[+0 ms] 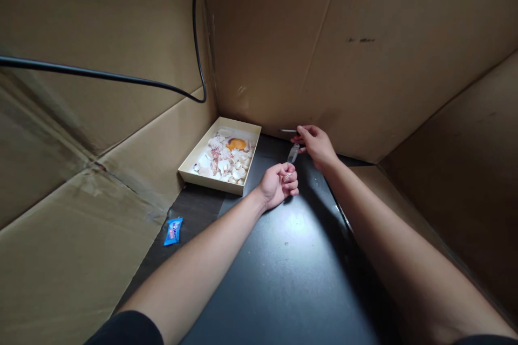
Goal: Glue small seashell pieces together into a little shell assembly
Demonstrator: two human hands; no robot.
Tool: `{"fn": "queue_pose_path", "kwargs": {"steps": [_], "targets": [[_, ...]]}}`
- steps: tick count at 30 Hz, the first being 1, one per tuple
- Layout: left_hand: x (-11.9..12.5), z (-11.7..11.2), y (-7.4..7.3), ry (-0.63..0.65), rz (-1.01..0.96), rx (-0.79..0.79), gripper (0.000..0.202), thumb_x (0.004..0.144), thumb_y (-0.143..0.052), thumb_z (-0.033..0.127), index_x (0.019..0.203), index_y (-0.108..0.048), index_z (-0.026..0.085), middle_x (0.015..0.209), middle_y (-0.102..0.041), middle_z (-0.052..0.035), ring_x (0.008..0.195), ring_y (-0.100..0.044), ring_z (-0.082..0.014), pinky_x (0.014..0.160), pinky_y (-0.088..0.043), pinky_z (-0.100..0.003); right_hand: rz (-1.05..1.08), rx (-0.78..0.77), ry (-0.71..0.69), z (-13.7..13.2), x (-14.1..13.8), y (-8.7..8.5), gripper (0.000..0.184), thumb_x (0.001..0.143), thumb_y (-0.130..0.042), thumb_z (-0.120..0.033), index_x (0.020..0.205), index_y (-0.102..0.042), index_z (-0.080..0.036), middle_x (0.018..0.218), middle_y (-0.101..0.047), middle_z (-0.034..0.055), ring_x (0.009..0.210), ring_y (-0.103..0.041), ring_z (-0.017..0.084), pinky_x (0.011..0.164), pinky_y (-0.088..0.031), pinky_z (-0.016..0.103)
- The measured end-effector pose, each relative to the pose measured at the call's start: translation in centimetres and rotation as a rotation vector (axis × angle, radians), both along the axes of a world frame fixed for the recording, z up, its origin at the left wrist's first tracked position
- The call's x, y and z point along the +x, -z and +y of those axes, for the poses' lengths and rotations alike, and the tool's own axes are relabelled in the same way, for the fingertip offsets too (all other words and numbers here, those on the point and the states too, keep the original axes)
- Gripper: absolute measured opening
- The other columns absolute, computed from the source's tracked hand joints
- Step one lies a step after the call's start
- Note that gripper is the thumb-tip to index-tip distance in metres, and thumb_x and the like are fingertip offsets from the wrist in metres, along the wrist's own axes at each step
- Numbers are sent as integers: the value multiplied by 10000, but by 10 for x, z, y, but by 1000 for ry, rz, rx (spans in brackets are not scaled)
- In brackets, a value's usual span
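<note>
My left hand (280,186) is closed around the lower part of a small clear bottle (293,154), whose narrow top points up and away from me. Just beyond it, my right hand (318,145) pinches a thin pale stick (286,130) that sticks out to the left. The right hand's lower fingers are close to the bottle's top; whether they touch it I cannot tell. The bottle's base is hidden in my left palm. To the left of both hands stands a shallow cream box (210,185) holding seashells (222,161) and an orange round piece (237,144).
A small blue wrapped packet (173,231) lies at the left edge of the dark table (283,280). Cardboard walls (275,38) close in the back and both sides. A black cable (121,76) hangs across the upper left.
</note>
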State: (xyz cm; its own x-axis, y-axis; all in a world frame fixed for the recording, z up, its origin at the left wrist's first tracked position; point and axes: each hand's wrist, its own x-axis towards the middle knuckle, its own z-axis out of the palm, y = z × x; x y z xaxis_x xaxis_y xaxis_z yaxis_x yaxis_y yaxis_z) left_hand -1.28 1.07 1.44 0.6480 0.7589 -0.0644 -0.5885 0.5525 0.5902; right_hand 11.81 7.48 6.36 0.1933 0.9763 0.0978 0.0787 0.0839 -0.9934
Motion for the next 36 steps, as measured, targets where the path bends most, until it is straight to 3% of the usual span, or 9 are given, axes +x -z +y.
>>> {"fn": "queue_pose_path", "kwargs": {"steps": [5, 8, 12, 17, 22, 36], "targets": [[2, -1, 0, -76, 60, -5, 197, 570, -448, 51, 701, -382, 182, 576, -282, 60, 424, -274, -62, 455, -289, -213, 39, 169, 71, -23, 13, -1, 346, 743, -682, -481, 871, -554, -187, 698, -595, -4, 658, -631, 140, 381, -366, 158], [3, -1, 0, -211, 68, -7, 201, 611, -473, 54, 738, -397, 190, 575, -292, 71, 424, -269, -55, 455, -277, -206, 31, 259, 66, -52, 19, 12, 293, 758, -673, -441, 869, -550, -199, 648, -536, -34, 544, -539, 103, 375, -346, 174], [5, 0, 1, -358, 132, 41, 248, 614, -524, 59, 787, -412, 199, 597, -363, 75, 433, -294, -48, 457, -274, -202, -22, 264, 74, -87, 18, 35, 232, 808, -635, -395, 915, -519, -224, 645, -461, -57, 492, -455, 86, 412, -351, 208], [7, -1, 2, -304, 183, 99, 269, 590, -534, 45, 787, -428, 195, 566, -341, 77, 445, -300, -53, 449, -236, -193, -104, 312, 47, -100, 14, 50, 190, 854, -588, -365, 942, -491, -228, 683, -427, -50, 522, -433, 96, 468, -361, 240], [4, 2, 2, -249, 115, 24, 176, 618, -492, 121, 778, -459, 183, 570, -337, 55, 449, -329, -73, 456, -277, -211, -189, 314, 27, -97, 18, 56, 180, 856, -596, -342, 944, -503, -217, 708, -405, -44, 550, -417, 99, 502, -348, 252], [4, 3, 1, -238, 103, -28, 142, 675, -449, 115, 791, -518, 156, 545, -339, 38, 452, -351, -91, 462, -296, -223, -215, 326, 19, -102, 15, 54, 171, 857, -574, -302, 968, -470, -222, 748, -431, -37, 527, -400, 89, 484, -327, 246]]}}
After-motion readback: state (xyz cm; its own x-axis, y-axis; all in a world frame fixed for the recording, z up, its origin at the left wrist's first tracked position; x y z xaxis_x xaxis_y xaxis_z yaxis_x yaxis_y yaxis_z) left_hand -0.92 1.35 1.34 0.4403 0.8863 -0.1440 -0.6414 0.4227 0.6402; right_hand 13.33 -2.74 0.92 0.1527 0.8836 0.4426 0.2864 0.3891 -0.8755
